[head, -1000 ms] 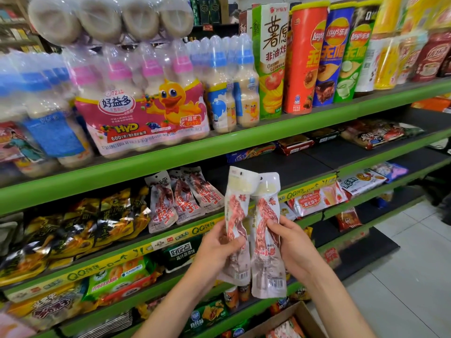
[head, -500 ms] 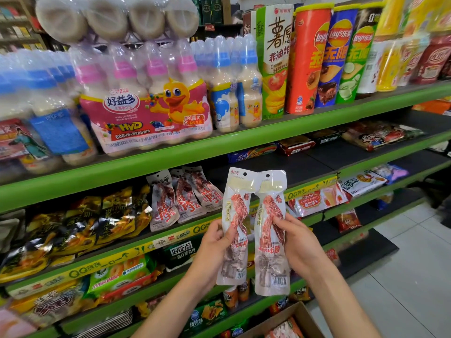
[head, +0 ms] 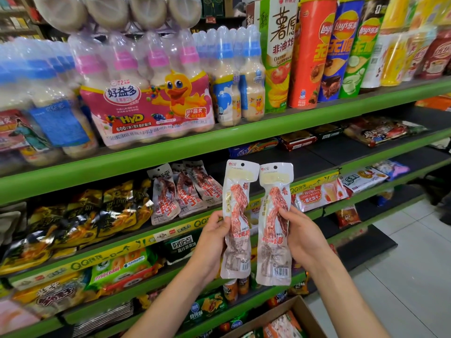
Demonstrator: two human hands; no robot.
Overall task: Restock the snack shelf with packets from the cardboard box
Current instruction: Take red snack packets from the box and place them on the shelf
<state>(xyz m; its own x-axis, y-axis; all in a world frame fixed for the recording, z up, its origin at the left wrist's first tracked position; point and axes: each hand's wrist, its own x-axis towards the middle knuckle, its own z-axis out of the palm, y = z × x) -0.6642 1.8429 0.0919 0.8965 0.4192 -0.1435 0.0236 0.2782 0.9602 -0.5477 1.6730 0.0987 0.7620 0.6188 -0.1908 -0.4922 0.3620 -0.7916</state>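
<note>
Packets upright, side by side: left hand [head: 211,242] gripping left meat-snack packet [head: 236,220], right hand [head: 301,236] gripping right meat-snack packet [head: 275,225], before the snack shelf [head: 170,228]. Best leaned beside matching packets [head: 185,191], labels outward.

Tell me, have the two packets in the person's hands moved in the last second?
Yes. The left packet and right packet have risen slightly: their tops sat near the yellow price strip and now stand above it.
</note>
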